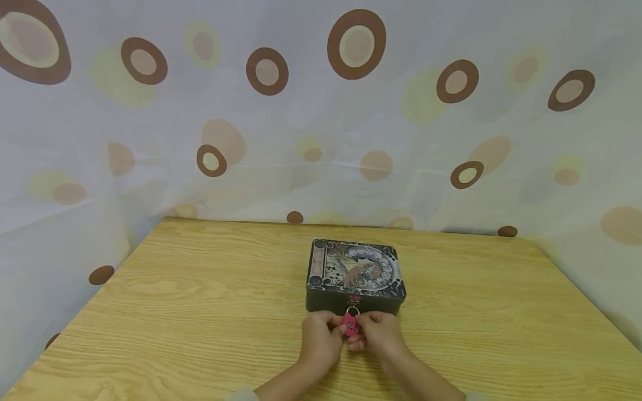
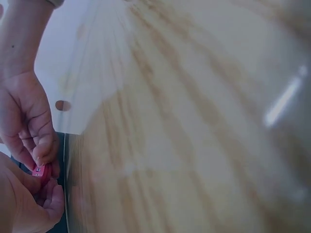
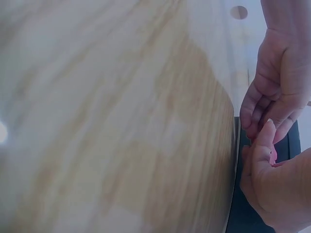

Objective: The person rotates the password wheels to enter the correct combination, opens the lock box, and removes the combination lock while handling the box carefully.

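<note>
A pink combination padlock (image 1: 351, 324) with number dials hangs by its shackle from the red clasp (image 1: 354, 299) on the front of a dark tin box (image 1: 357, 270) with a patterned lid. The lid is down. From the left, my left hand (image 1: 321, 340) pinches the padlock body between thumb and fingers. My right hand (image 1: 383, 336) grips its other side, with fingertips close to the shackle. In the left wrist view the padlock (image 2: 42, 172) shows between both hands. Fingers hide most of the padlock (image 3: 273, 154) in the right wrist view.
The box stands on a wood-grain table (image 1: 200, 312), toward its middle. Behind and at both sides hangs a pale curtain (image 1: 301, 122) with brown, peach and yellow circles.
</note>
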